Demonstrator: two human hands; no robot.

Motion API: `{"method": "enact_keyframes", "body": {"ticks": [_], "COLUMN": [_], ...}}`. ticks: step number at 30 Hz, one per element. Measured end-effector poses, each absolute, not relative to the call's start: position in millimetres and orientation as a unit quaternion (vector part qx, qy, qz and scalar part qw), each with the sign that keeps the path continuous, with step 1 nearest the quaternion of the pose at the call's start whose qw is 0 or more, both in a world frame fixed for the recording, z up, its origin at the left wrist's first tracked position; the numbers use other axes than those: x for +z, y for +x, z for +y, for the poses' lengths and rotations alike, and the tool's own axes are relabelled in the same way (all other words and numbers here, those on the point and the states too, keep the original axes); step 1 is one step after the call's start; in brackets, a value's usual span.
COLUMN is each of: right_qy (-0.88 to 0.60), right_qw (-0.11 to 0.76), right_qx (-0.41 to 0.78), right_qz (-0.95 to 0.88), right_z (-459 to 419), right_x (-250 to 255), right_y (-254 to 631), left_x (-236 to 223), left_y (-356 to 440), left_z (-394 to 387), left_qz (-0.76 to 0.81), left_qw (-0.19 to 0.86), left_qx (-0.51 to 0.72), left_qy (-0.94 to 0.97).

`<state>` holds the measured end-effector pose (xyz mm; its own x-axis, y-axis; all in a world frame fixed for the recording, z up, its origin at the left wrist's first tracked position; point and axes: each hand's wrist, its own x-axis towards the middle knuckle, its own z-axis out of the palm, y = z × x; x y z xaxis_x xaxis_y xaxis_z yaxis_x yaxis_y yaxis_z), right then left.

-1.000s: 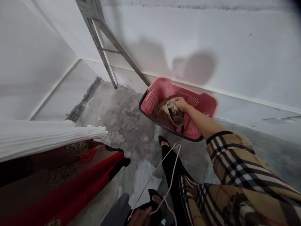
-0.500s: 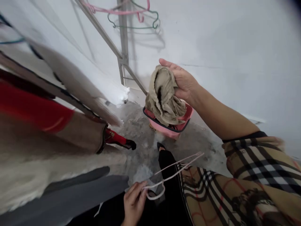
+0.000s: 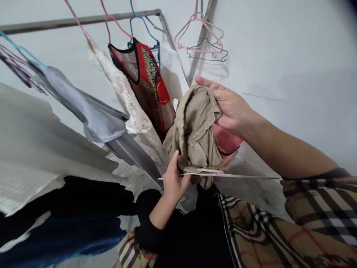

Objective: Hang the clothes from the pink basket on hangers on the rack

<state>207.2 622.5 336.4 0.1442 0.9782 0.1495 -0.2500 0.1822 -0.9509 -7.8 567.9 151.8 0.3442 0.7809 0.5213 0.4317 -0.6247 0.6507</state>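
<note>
The khaki garment (image 3: 199, 130) is, in the head view, up in front of you near the middle, bunched and creased, its upper edge curving round in an arch. Your right hand (image 3: 230, 106) grasps it at the upper right edge, fingers stretched out along the back of the cloth and partly hidden by it. Your left hand (image 3: 174, 180) pinches a pale hanger (image 3: 245, 176) between thumb and fingers; whether your raised forefinger also touches the cloth, I cannot tell. The hanger shows nearly edge-on, crossing in front of the garment's lower part, and a bit of cloth dangles below it.

Behind the garment and lower down, you have the pink basket (image 3: 226, 138), partly covered, with its dark handle showing. On your left, a metal rail (image 3: 69, 24) runs above a row of clothes: a grey garment (image 3: 104, 124), a white lace garment (image 3: 136, 119) and a red patterned garment (image 3: 163, 91) among them. Farther back, pink hangers (image 3: 220, 40) and a green hanger (image 3: 206, 57) hang near the wall (image 3: 292, 48).
</note>
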Motion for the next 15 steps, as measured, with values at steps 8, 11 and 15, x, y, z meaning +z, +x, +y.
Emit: {"method": "enact_keyframes", "body": {"ticks": [8,11,15], "right_qy": [-0.442,-0.444,-0.414], "right_qw": [0.53,0.438,0.322], "right_qx": [0.593,0.628,0.607], "right_qz": [-0.414,-0.466,-0.597], "right_z": [579,551,521], "right_x": [260,237,235], "right_y": [192,187,177], "left_x": [181,186,189], "left_y": [-45,-52,-47], "left_z": [562,566,567], "left_qz": [0.318,0.345,0.397], "left_qw": [0.169,0.164,0.158], "left_qx": [0.45,0.409,0.31], "left_qy": [0.817,0.829,0.849]}}
